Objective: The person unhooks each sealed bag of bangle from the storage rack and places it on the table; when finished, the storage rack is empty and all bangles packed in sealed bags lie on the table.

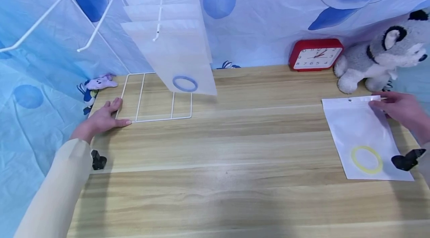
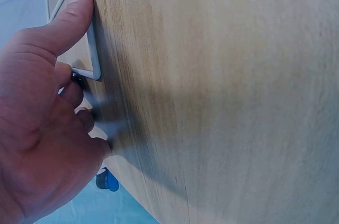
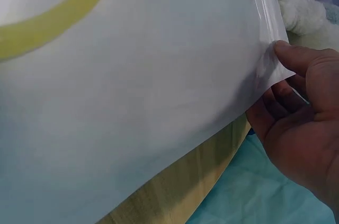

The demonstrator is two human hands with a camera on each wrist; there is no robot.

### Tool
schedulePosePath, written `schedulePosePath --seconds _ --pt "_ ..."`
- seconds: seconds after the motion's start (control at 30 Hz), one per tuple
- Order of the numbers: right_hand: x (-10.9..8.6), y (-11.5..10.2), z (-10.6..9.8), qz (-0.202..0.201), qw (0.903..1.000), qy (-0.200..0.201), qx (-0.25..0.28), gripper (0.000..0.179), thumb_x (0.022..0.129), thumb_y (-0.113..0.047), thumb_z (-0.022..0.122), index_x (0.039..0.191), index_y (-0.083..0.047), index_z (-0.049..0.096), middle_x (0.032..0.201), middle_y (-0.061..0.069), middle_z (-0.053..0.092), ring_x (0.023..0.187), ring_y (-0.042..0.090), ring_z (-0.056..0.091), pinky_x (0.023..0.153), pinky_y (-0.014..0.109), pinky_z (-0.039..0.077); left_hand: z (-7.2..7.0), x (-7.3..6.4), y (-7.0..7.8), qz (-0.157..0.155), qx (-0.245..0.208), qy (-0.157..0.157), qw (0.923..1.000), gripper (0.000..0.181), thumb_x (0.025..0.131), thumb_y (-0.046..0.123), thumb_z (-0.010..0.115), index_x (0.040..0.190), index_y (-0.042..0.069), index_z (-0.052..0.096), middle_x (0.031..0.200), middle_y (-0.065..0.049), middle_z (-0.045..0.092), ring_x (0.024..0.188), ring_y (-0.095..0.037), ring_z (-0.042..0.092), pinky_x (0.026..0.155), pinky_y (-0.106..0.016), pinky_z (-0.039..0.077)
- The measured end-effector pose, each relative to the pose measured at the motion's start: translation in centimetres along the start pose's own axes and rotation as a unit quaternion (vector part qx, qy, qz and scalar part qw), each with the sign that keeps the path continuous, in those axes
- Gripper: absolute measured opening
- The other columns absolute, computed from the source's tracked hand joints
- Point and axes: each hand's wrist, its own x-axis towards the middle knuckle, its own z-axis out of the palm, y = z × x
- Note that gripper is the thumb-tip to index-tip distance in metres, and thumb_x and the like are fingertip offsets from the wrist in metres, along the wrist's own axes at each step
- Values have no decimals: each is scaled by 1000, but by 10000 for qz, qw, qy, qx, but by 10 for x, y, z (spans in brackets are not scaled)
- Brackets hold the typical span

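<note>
My left hand (image 1: 105,116) grips the front left corner of a white wire rack (image 1: 161,119), its thumb lying along the front wire. From one rack hook (image 1: 159,18) hang several white pouches (image 1: 174,51), the front one carrying a blue ring (image 1: 185,84). At the right, my right hand (image 1: 399,107) pinches the top right corner of a white flat pouch (image 1: 357,126) with a hang hole and a yellow ring (image 1: 367,159). Its thumb (image 3: 296,57) lies on the pouch's face, with the other fingers partly hidden beneath.
A red clock (image 1: 315,55) stands at the back right beside a grey and white plush dog (image 1: 373,55). Two more rack hooks (image 1: 97,25) jut out at the left. A small purple plush (image 1: 100,82) lies by the rack on the wooden table (image 1: 215,163).
</note>
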Motion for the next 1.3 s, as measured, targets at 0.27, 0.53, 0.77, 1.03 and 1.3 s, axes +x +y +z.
schedulePosePath --seconds 0.27,0.53,0.77,1.03,1.3 --pt "-19 -33 -1 -598 9956 363 -626 56 103 -30 55 134 15 43 119 39 42 96 47 45 52 30 44 -1 -4 0 -37 20 46 10000 113 90 53 69 156 2 -8 158 -31 -14 141 -55 -15 107 -75 2" --pt "-16 -37 4 -742 9929 579 -732 50 102 -19 57 132 18 43 124 43 40 111 58 41 76 60 46 -1 -3 -4 -114 -42 66 9999 118 87 60 69 156 5 -9 159 -27 -15 142 -53 -16 106 -75 1" --pt "-16 -41 6 -712 9925 562 -821 51 101 -20 59 133 17 44 120 42 43 106 56 44 67 51 49 -1 -6 -5 -139 -124 122 9998 116 88 56 70 156 4 -7 160 -27 -14 143 -52 -16 107 -74 1" --pt "-30 -49 11 -1391 9748 1160 -1302 35 94 -5 60 113 22 51 98 42 55 83 52 56 51 47 49 0 -4 0 -51 -53 88 9999 112 90 51 71 157 2 -5 159 -31 -11 143 -54 -12 109 -73 4" --pt "-77 -109 36 -3152 9157 1872 -1648 20 87 0 62 102 12 63 84 31 65 68 43 63 49 43 47 -1 -2 1 -92 -48 115 9999 113 89 51 71 156 1 -4 160 -30 -11 143 -53 -12 109 -72 4"
